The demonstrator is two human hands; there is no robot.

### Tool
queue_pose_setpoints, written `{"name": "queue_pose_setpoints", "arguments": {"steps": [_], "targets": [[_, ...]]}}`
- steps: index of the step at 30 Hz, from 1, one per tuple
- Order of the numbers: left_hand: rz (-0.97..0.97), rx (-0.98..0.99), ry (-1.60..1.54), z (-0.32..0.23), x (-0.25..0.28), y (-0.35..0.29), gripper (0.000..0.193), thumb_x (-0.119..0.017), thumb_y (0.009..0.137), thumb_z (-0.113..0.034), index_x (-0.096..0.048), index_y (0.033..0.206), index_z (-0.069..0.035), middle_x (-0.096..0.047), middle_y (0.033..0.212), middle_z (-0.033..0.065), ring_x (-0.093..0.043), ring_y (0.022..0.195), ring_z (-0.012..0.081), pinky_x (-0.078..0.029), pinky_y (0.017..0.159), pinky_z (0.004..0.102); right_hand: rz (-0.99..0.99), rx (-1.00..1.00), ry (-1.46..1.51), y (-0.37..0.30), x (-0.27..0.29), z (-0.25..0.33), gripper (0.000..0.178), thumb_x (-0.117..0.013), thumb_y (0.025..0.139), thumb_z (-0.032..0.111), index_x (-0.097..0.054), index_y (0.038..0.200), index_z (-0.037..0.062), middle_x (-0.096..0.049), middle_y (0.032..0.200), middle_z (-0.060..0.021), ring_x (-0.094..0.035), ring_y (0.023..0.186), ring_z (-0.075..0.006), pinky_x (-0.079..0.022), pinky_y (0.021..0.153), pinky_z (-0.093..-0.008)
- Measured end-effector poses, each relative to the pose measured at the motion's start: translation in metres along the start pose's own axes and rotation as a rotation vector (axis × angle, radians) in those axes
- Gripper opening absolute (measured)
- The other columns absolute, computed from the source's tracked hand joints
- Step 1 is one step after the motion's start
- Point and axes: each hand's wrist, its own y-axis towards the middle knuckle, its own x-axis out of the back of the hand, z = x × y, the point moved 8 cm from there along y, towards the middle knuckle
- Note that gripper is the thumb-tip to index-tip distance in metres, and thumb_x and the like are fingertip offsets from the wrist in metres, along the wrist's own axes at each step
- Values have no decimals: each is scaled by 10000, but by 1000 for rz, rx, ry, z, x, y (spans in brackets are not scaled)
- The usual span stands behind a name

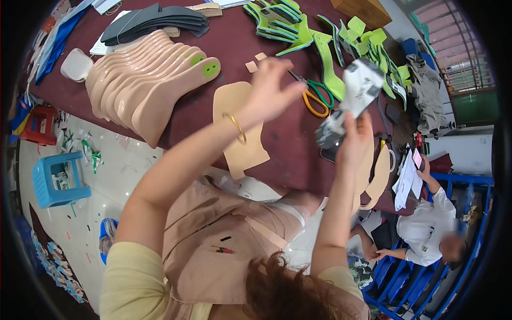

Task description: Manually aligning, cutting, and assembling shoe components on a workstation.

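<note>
My right hand (356, 140) grips a shiny black-and-white shaped piece (361, 88), smeared by motion, over the right part of the table. My left hand (271, 92), with a gold bangle on its wrist, hovers above the table with nothing in it, thumb and fingers apart. Beneath that forearm lies a flat tan cut-out piece (245, 152), partly hidden. Beyond the left fingers are small tan squares (252, 66). Between my hands rest scissors with orange and green handles (316, 104), their blades toward the left hand.
Overlapping glossy beige shaped panels (154, 85) fill the table's left, with dark grey sheets (154, 25) behind. Lime-green pieces (333, 66) lie at the back right. Another person (426, 229) sits at right by a blue rack (394, 282). A blue stool (61, 178) stands on the littered floor.
</note>
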Motion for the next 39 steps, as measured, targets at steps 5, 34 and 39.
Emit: {"name": "queue_pose_setpoints", "arguments": {"steps": [5,34,39], "targets": [[-246,-168,442,21,46,66,728,-760,717,-298,-417,1324,-88,-368,1301,198,-339,1224,385,-336,997,457,-122,339,-837,94,54,20,343,-641,833,149,-608,1128,-22,-671,950,-157,-639,847,-220,-485,764,-324],[224,-1,366,-42,34,-64,398,-658,741,4,-557,1124,-39,-474,1234,182,-464,1151,350,-392,965,412,-480,-389,-197,281,235,-139,592,-564,901,432,-394,1348,84,-469,1271,-166,-472,1128,-280,-428,916,-399],[228,209,432,-42,56,-123,317,-655,749,48,-590,1044,-44,-484,1157,154,-571,971,254,-522,632,282,-545,-488,122,314,256,-187,655,-474,934,468,-311,1399,36,-304,1450,-208,-346,1308,-381,-392,1003,-492]]}}
